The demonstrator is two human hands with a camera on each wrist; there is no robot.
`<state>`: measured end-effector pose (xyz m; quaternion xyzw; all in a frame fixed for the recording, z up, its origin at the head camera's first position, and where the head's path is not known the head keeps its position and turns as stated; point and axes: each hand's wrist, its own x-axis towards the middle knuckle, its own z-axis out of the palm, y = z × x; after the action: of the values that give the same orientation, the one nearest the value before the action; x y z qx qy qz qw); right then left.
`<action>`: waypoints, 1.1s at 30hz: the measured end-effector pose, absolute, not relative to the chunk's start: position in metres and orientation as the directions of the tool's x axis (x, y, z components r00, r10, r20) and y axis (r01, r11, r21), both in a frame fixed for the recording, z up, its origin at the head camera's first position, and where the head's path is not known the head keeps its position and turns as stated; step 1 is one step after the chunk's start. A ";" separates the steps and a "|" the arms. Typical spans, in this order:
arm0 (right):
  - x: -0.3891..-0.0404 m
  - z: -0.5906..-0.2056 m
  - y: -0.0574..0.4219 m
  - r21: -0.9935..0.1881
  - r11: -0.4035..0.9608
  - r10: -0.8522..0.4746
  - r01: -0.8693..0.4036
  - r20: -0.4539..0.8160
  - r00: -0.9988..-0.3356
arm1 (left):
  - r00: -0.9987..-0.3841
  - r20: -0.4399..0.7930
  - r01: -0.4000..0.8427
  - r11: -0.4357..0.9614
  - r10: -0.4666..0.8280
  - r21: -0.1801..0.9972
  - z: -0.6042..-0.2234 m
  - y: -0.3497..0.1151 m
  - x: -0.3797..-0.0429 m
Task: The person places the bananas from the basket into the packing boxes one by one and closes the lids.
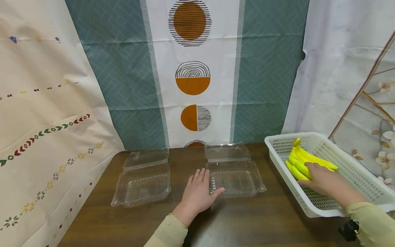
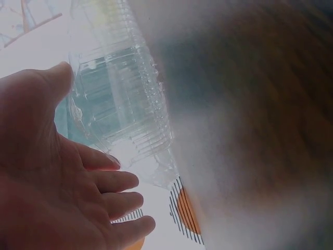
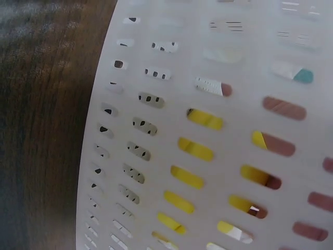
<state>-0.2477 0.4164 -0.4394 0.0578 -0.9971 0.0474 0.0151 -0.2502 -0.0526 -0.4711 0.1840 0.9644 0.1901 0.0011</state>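
Note:
Fingers extended, my left hand (image 1: 199, 192) lies at the left edge of an open clear plastic clamshell container (image 1: 237, 178), its thumb over the near-left corner. The left wrist view shows the palm and straight fingers (image 2: 122, 181) beside the clear container (image 2: 119, 99). Inside the white basket (image 1: 277, 171), my right hand (image 1: 324, 181) holds the ends of yellow bananas (image 1: 303, 157) between thumb and forefinger. Its other fingers are hidden behind the hand. Seen from the right wrist, yellow banana skin (image 3: 178, 201) shows through the slots of the basket wall (image 3: 156, 112).
A second open clear clamshell container (image 1: 143, 185) stands at the left on the brown wooden table (image 1: 240, 219). Both lids are folded back toward the patterned curtain (image 1: 262, 68) behind. The basket stands at the table's right side, beside a flowered cloth (image 1: 339, 85).

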 end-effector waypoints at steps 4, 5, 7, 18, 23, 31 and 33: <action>-0.248 -0.438 0.413 -0.087 0.990 -0.105 -0.107 0.026 -0.994 | -0.933 0.067 0.351 0.860 0.352 0.370 -0.472 -0.053 -0.250; -0.249 -0.438 0.413 -0.086 0.991 -0.103 -0.105 0.027 -0.994 | -0.933 0.073 0.355 0.859 0.354 0.369 -0.472 -0.054 -0.250; -0.250 -0.438 0.413 -0.084 0.991 -0.101 -0.103 0.028 -0.994 | -0.932 0.080 0.358 0.859 0.354 0.366 -0.472 -0.054 -0.250; -0.249 -0.437 0.412 -0.096 0.988 -0.116 -0.118 0.036 -0.993 | -0.929 0.093 0.366 0.852 0.358 0.375 -0.473 -0.054 -0.249; -0.249 -0.436 0.411 -0.094 0.989 -0.109 -0.112 0.033 -0.993 | -0.930 0.092 0.363 0.853 0.356 0.376 -0.472 -0.054 -0.249; -0.248 -0.436 0.412 -0.101 0.988 -0.110 -0.115 0.057 -0.992 | -0.932 0.083 0.357 0.858 0.352 0.369 -0.473 -0.054 -0.250; -0.247 -0.435 0.413 -0.102 0.988 -0.113 -0.120 0.069 -0.991 | -0.933 0.076 0.353 0.862 0.351 0.363 -0.473 -0.054 -0.250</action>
<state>-0.2474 0.4130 -0.4351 0.0586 -0.9964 0.0529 0.0314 -0.2502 -0.0537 -0.4733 0.1824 0.9649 0.1889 -0.0037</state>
